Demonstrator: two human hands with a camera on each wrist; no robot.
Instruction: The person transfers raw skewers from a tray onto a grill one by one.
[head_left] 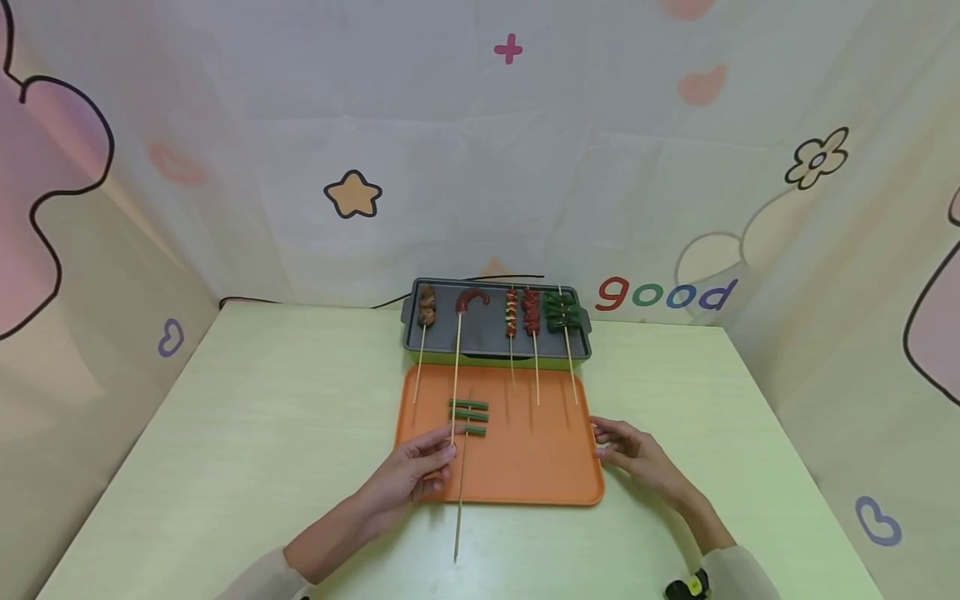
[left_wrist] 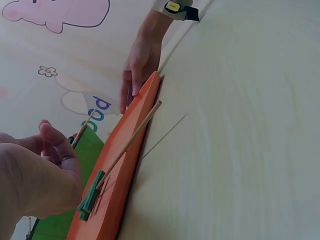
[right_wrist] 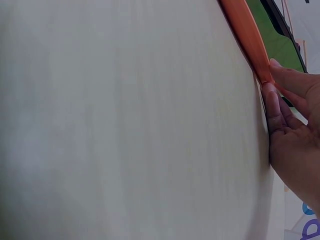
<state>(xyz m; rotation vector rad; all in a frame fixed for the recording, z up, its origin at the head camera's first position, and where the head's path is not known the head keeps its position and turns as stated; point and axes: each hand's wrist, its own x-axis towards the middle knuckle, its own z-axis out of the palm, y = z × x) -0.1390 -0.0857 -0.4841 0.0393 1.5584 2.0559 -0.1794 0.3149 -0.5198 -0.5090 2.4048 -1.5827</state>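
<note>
My left hand (head_left: 416, 468) pinches the wooden stick of a skewer (head_left: 456, 371) between thumb and fingers. At that skewer's far end, a curled red-brown piece of food (head_left: 472, 297) lies over the grill pan (head_left: 491, 346). Beneath the hand, a skewer of green vegetable sticks (head_left: 471, 415) is on the orange tray (head_left: 525, 467), its bare stick jutting past the near edge. At the tray's right side, my right hand (head_left: 637, 458) holds the rim; the right wrist view shows thumb and forefinger (right_wrist: 290, 80) at the tray's edge.
On the pan lie a brown meat skewer (head_left: 427, 307), a striped thin one (head_left: 512, 312), a red meat one (head_left: 532, 312) and a dark green leafy one (head_left: 562, 311), handles reaching over the tray. A black cord (head_left: 390, 302) runs behind. Printed curtains surround the table (head_left: 262, 433).
</note>
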